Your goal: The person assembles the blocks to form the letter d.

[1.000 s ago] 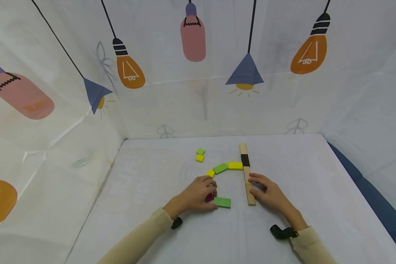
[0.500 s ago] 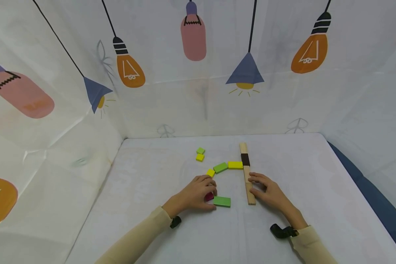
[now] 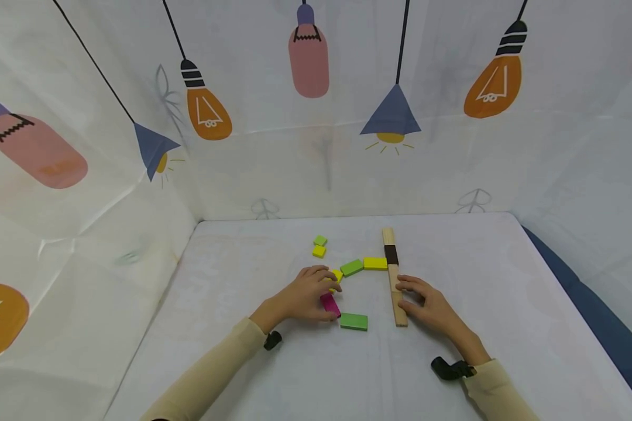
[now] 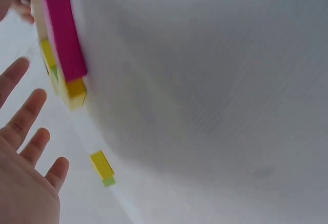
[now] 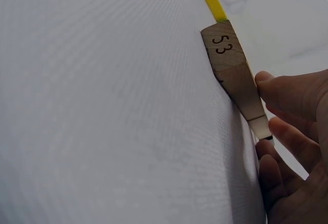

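Observation:
My left hand (image 3: 308, 295) hovers over the curved end of a line of coloured blocks, its fingers spread. In the left wrist view those fingers stand apart from the magenta block (image 4: 65, 34). A green block (image 3: 354, 322) lies at the near end of that line; a partly covered yellow block (image 3: 338, 274) lies beyond the magenta one. My right hand (image 3: 432, 307) touches the right side of a straight row of plain wooden blocks (image 3: 394, 278) with thumb and fingertips. The row's near wooden block (image 5: 225, 47) bears the number 53.
Another green block (image 3: 352, 268) and a long yellow block (image 3: 375, 264) run up to the wooden row, which includes a dark brown block (image 3: 391, 255). Farther back lie a small yellow block (image 3: 319, 251) and a small green block (image 3: 320, 240). White printed cloth (image 3: 316, 164) hangs behind the table.
My left hand has moved left and slightly away from me, off the green block, uncovering more of the magenta block. The right hand has stayed in place.

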### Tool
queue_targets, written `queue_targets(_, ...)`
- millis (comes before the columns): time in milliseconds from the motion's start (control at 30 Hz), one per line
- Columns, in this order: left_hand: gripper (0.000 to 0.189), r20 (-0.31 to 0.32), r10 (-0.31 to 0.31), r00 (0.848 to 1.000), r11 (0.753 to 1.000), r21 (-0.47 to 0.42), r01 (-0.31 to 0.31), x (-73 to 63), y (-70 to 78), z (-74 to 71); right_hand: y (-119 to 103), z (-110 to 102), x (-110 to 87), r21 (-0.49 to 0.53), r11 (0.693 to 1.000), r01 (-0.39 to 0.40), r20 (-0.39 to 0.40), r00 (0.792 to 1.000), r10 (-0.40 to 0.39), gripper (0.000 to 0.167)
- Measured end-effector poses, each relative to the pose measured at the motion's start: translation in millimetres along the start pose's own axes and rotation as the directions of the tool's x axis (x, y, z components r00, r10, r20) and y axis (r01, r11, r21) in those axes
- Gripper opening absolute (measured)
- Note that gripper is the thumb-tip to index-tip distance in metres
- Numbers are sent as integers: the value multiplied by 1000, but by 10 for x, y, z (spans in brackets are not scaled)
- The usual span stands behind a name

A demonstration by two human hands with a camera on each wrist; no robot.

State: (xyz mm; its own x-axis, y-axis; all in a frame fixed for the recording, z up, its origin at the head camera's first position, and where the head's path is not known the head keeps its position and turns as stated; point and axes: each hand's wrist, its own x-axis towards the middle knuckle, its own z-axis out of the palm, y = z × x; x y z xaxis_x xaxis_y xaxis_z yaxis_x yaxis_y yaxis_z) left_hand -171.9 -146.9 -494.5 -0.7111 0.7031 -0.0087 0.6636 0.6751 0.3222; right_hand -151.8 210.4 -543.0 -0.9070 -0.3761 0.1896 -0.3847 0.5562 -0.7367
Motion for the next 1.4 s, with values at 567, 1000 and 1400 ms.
queue_targets(567, 61, -229, -405, 885, 886, -336, 319, 316, -579, -72, 5, 20, -21, 9, 1000, 26, -23, 999, -26, 38)
queue_targets(1000, 43, -260, -633, 729, 746, -455, 486, 515, -617, 68, 24, 25, 0, 15, 1000, 21, -18, 1000, -21, 38)
queue_targets(1400, 44, -276, -694, 665, 716, -359, 599, 628, -560, 109, 20, 12, 0, 31, 999, 28, -29, 999, -28, 38)
